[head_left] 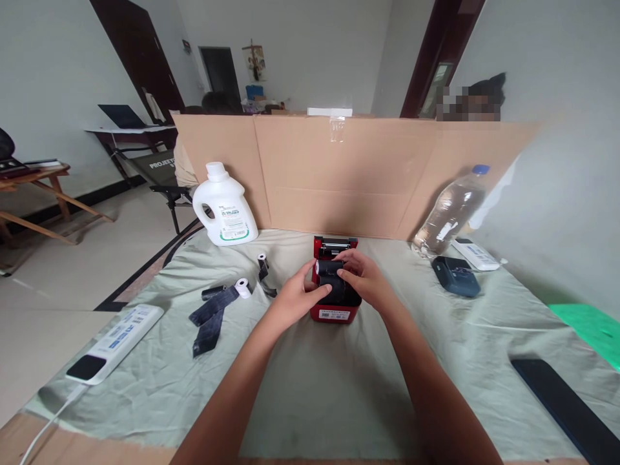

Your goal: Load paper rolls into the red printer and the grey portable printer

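Note:
A small red device [334, 315] with its lid raised at the back stands on the green cloth in the middle. Over its opening is a black paper roll [329, 267] with a white end, its black strip lying across the front of the device. My left hand [301, 296] grips the roll's left side, thumb on the black strip. From the right, my right hand [363, 276] holds the roll's other end between thumb and fingers. Left of the device lie a white-cored roll [243, 288] with black strips [210, 320] and a smaller roll [262, 260].
A cardboard panel [339, 174] stands behind the cloth. On the left are a white jug [225, 206] and a power strip [116, 342]. To the right are a plastic bottle [450, 210], a dark case [455, 276] and a black phone [566, 403]. A person's head shows behind the panel.

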Action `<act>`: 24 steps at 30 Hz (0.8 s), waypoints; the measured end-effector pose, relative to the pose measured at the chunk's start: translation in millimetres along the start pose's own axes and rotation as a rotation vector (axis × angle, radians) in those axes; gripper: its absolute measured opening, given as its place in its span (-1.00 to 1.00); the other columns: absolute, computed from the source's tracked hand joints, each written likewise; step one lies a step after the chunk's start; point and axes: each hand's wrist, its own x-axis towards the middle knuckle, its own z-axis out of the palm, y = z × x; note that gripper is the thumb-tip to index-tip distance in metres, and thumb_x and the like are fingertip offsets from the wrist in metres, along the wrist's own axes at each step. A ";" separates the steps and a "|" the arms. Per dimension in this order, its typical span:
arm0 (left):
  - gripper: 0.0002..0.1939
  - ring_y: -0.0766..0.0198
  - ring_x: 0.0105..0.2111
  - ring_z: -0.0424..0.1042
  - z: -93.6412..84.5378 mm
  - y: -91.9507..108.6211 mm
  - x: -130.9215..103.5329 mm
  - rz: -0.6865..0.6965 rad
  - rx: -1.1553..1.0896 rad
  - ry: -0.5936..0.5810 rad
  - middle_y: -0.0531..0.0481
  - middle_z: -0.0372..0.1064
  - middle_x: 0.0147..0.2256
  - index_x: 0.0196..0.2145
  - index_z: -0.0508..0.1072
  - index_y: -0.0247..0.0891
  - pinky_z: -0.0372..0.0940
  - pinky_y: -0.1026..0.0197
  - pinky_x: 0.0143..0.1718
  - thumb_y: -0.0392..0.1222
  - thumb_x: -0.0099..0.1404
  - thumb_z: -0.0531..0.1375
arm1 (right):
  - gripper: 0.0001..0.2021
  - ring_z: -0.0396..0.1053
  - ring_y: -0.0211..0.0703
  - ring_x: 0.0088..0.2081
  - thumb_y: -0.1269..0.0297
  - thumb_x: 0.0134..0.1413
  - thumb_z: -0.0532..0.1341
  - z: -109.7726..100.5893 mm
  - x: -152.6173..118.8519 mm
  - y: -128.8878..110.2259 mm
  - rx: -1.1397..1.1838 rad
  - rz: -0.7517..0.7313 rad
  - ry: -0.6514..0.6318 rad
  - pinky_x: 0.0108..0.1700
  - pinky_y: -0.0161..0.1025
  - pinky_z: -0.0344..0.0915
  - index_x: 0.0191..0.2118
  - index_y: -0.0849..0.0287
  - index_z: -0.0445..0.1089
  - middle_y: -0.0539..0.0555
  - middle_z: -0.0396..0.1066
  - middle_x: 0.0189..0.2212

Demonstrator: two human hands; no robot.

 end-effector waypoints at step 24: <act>-0.02 0.12 -0.47 0.53 16.6 -5.9 -1.6 -0.196 -0.055 -0.164 0.01 0.50 -0.47 0.40 -0.16 -0.28 0.35 0.18 -0.35 -0.23 0.17 0.30 | -0.81 0.36 0.14 0.04 0.35 0.17 0.18 -6.5 34.6 50.6 -0.812 0.273 0.035 0.10 0.06 0.14 -0.13 0.09 0.49 0.12 0.53 -0.09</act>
